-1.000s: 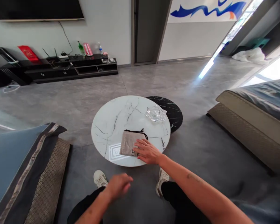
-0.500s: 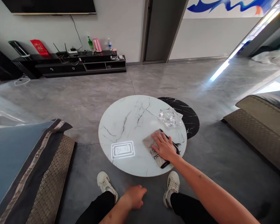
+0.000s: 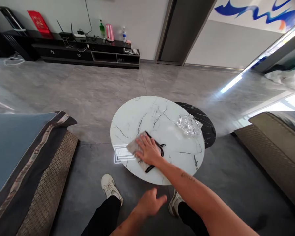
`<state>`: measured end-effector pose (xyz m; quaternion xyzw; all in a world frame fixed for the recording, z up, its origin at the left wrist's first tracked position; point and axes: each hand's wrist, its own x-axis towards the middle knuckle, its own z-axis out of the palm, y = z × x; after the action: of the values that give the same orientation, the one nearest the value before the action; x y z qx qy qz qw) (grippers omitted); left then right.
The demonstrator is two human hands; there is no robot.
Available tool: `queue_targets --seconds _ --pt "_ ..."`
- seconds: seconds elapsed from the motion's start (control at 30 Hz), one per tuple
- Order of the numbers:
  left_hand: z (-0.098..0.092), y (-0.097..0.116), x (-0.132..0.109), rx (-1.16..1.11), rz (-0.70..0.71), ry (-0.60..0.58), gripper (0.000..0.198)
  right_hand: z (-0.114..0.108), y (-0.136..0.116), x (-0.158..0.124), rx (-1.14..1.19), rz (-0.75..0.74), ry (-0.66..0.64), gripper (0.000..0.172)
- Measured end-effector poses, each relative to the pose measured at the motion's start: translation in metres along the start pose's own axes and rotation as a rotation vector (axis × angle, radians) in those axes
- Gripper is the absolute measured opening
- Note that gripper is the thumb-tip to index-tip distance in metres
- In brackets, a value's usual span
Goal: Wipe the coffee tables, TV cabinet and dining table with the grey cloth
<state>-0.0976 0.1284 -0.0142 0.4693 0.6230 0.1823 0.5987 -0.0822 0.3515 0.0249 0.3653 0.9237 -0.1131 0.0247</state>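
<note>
Head view, at the far left: a couch (image 3: 17, 150) with a blue cover and a dark patterned border. Behind it, against the wall, runs a black cabinet (image 3: 66, 57), bearing from left to right a red packet (image 3: 40, 23), a router (image 3: 66, 34) with two antennas, a green bottle (image 3: 102, 29), a pink kettle (image 3: 109, 32) and a clear bottle (image 3: 124, 34). Nearer, the person's left shoe (image 3: 111, 186) is on the grey floor (image 3: 93, 164). Next comes the round white bench (image 3: 127, 114), veined like marble, with a pale rectangular pattern (image 3: 120, 154) across its near left edge. Just beside that pattern, a folded beige cloth (image 3: 132, 147) with black edging lies on the bench near its front rim. The right hand (image 3: 147, 149) rests palm down on the cloth, fingers spread. Nearer the person, the left hand (image 3: 151, 200) hangs in front of the bench, well apart from the cloth, fingers loosely bent and thumb held away from them. Farther right, crumpled clear plastic (image 3: 189, 124) lies on the bench, close to a black round tabletop (image 3: 207, 129) partly covered by it. A second couch (image 3: 272, 154) stands at the far right.
</note>
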Motion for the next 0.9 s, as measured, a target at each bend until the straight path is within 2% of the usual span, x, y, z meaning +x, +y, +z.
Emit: queue_targets --seconds 0.07,0.13,0.2,0.27,0.3,0.37,0.43,0.5,0.53,0.6,0.67,0.77,0.83,0.9 --pt "0.002 0.003 -0.001 -0.488 -0.109 0.106 0.069 -0.01 0.023 0.04 -0.031 0.154 0.029 0.084" --pt "0.006 0.006 -0.002 -0.878 -0.185 0.171 0.079 -0.023 0.057 0.081 -0.054 0.361 0.097 0.084" --pt "0.006 0.007 -0.002 -1.104 -0.197 0.247 0.087 -0.035 0.084 0.122 -0.037 0.522 0.152 0.085" --pt "0.004 0.009 0.001 -1.219 -0.194 0.319 0.088 -0.045 0.091 0.165 0.003 0.597 0.172 0.087" --pt "0.003 0.009 0.003 -1.247 -0.19 0.338 0.088 -0.048 0.084 0.187 0.02 0.598 0.169 0.089" --pt "0.0 0.01 0.006 -1.263 -0.178 0.353 0.088 -0.049 0.053 0.227 0.029 0.514 0.144 0.092" --pt "-0.001 0.011 0.009 -1.243 -0.168 0.368 0.089 -0.043 0.003 0.254 0.018 0.322 0.112 0.096" --pt "-0.001 0.011 0.01 -1.224 -0.17 0.369 0.089 -0.033 -0.051 0.262 0.012 0.07 0.09 0.099" --pt "-0.001 0.011 0.01 -1.221 -0.174 0.363 0.089 -0.027 -0.076 0.257 0.014 -0.054 0.078 0.1" --pt "-0.001 0.011 0.01 -1.226 -0.183 0.345 0.085 -0.016 -0.111 0.229 0.019 -0.252 0.036 0.098" --pt "-0.002 0.01 0.01 -1.235 -0.183 0.338 0.08 -0.006 -0.125 0.178 0.02 -0.367 -0.012 0.094" --pt "-0.003 0.008 0.012 -1.221 -0.174 0.351 0.072 0.004 -0.116 0.082 0.023 -0.426 -0.043 0.092" --pt "-0.002 0.007 0.014 -1.214 -0.182 0.342 0.063 0.01 -0.102 0.021 0.025 -0.398 -0.059 0.094" --pt "-0.001 0.006 0.016 -1.212 -0.176 0.317 0.051 0.017 -0.092 -0.022 0.014 -0.338 -0.077 0.095"
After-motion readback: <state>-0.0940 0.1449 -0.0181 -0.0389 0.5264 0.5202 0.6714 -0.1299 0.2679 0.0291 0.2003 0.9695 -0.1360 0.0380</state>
